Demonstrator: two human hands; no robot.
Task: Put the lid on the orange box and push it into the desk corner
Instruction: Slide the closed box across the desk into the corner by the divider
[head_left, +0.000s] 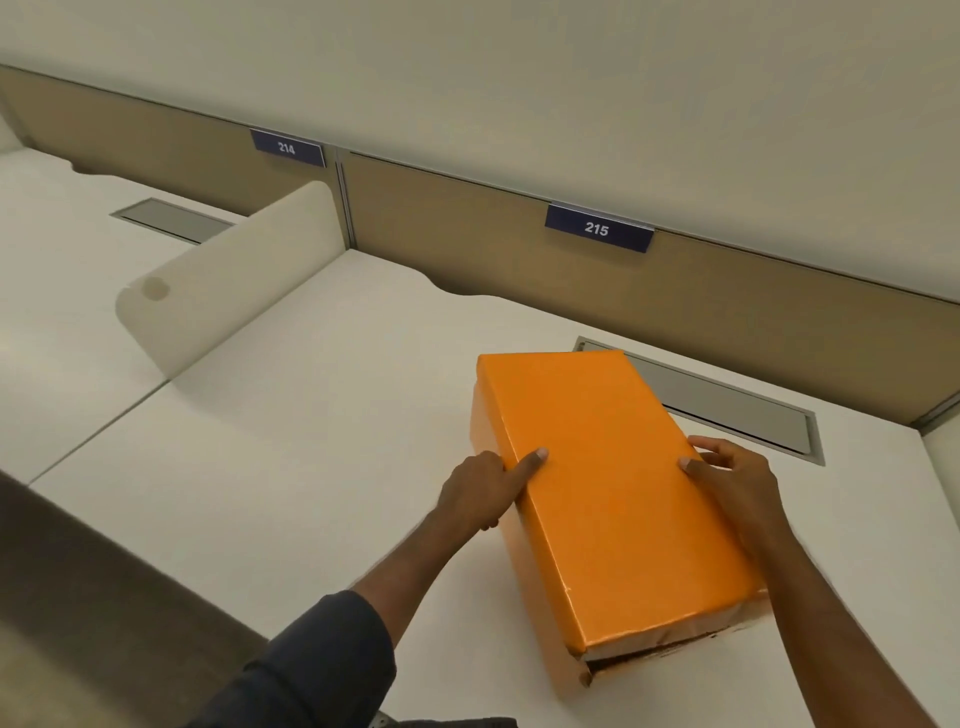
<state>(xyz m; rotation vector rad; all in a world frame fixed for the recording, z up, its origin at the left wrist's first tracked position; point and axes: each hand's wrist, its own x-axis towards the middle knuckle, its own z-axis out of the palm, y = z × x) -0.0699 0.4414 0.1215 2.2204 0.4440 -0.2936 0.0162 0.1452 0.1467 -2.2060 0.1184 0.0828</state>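
The orange lid (608, 478) lies on top of the orange box (535, 582), which stands on the white desk (291, 426), long axis running away from me. At the near end a dark gap shows between lid and box. My left hand (483, 491) grips the lid's left long edge, thumb on top, fingers down the side. My right hand (727, 478) grips the right long edge the same way. The box's far end overlaps the grey cable hatch (737, 410).
A tan partition (727, 301) with a blue "215" sign (597, 228) runs along the desk's back. A rounded white divider (223, 280) separates this desk from the left one, marked "214" (287, 148). The desk's right side meets a partition post (943, 410).
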